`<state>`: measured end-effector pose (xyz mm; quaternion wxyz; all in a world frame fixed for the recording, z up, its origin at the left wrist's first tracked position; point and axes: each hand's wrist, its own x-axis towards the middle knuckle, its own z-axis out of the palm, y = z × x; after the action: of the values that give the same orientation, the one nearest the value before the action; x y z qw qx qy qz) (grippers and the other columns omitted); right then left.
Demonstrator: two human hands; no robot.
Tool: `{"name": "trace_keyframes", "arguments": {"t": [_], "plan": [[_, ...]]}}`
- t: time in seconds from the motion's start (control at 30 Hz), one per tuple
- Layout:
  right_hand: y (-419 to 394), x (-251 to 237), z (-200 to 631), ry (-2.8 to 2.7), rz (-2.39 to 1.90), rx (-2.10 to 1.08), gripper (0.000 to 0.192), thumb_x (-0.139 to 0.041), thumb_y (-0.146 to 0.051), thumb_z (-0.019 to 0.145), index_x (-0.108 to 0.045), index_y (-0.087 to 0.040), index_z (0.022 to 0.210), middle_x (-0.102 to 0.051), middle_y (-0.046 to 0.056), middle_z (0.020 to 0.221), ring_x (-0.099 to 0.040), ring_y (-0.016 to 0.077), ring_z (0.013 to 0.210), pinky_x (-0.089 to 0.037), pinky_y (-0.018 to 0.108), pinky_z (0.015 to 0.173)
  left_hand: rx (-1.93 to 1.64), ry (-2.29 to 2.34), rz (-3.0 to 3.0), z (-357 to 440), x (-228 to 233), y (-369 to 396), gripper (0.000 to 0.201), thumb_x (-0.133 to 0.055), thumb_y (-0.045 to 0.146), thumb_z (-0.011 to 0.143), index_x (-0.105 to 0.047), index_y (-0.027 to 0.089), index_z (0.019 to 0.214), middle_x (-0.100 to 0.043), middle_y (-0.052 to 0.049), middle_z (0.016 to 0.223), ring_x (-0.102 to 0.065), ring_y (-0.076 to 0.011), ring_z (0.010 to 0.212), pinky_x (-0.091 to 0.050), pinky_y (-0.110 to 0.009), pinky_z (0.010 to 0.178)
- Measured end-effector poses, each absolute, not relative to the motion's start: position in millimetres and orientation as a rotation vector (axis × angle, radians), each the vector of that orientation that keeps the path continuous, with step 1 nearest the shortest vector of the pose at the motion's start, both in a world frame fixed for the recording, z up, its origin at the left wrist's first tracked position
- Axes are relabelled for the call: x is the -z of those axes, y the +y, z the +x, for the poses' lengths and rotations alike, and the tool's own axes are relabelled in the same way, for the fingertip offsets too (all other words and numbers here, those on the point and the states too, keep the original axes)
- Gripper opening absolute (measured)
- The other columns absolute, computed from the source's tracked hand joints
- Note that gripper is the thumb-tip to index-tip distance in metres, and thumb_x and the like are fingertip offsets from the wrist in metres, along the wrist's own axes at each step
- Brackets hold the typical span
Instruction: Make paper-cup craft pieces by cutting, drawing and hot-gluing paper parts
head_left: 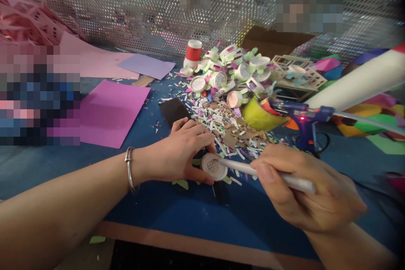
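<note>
**One disc under the stick, a heap beside it**

Left hand [182, 152] lies flat on the blue table [177, 211], thumb and forefinger pinched on the rim of a small round white disc [214, 166] with a gridded centre; silver bangle [129, 168] on that wrist. Right hand [303, 190] has its fingers clamped around a slim white stick [253, 171] whose tip touches the disc's face.

Progress, judged: this disc looks mid-work. Behind it sits a heap of similar white discs and cups [230, 71], roughly ten visible, exact count not possible among the scraps. Whether those are finished or waiting cannot be told.

Count:
- glue gun [303, 116]: 1, red light on, well behind the right hand
- red-and-white cup [193, 52]: 1
- loose paper sheets: 3, one magenta sheet [110, 112], one lilac, one pink
- yellow-green tape roll [261, 114]: 1
- paper scraps [221, 122]: uncounted litter
</note>
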<state>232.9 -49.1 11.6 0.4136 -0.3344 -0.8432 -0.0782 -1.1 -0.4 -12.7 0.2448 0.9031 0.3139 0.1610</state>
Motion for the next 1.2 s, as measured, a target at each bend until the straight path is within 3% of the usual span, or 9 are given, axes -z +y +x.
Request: {"name": "trace_keyframes", "arguments": {"t": [0.17, 0.53, 1.2], "plan": [[-49.0, -11.5, 230.9, -2.138, -0.870, 0.183, 0.013, -0.060, -0.011, 0.086, -0.062, -0.024, 0.086, -0.068, -0.003, 0.069, -0.063, 0.0138, 0.053, -0.055, 0.027, 0.054, -0.463, 0.856, 2.458, -1.1, 12.9, -1.0, 0.048, -0.081, 0.056, 0.073, -0.062, 0.024, 0.103, -0.062, -0.005, 0.109, -0.051, -0.0275, 0.105, -0.028, -0.043, 0.098], [-47.0, -10.1, 230.6, -2.130, -0.920, 0.142, 0.007, -0.059, -0.016, 0.090, -0.061, -0.020, 0.085, -0.068, -0.003, 0.070, -0.063, 0.0099, 0.056, -0.052, 0.022, 0.056, -0.457, 0.852, 2.448, -0.3, 14.5, -0.5, 0.049, -0.082, 0.055, 0.073, -0.062, 0.023, 0.104, -0.062, -0.005, 0.110, -0.052, -0.0272, 0.107, -0.027, -0.043, 0.099], [-50.2, -9.2, 229.5, -2.128, -0.826, 0.024, 0.011, -0.062, -0.009, 0.087, -0.062, -0.020, 0.083, -0.066, -0.004, 0.070, -0.060, 0.0078, 0.057, -0.050, 0.020, 0.058, -0.485, 0.861, 2.459, -1.3, 16.5, -0.9, 0.051, -0.081, 0.058, 0.072, -0.062, 0.023, 0.103, -0.062, -0.004, 0.107, -0.052, -0.0263, 0.104, -0.027, -0.042, 0.099]]}}
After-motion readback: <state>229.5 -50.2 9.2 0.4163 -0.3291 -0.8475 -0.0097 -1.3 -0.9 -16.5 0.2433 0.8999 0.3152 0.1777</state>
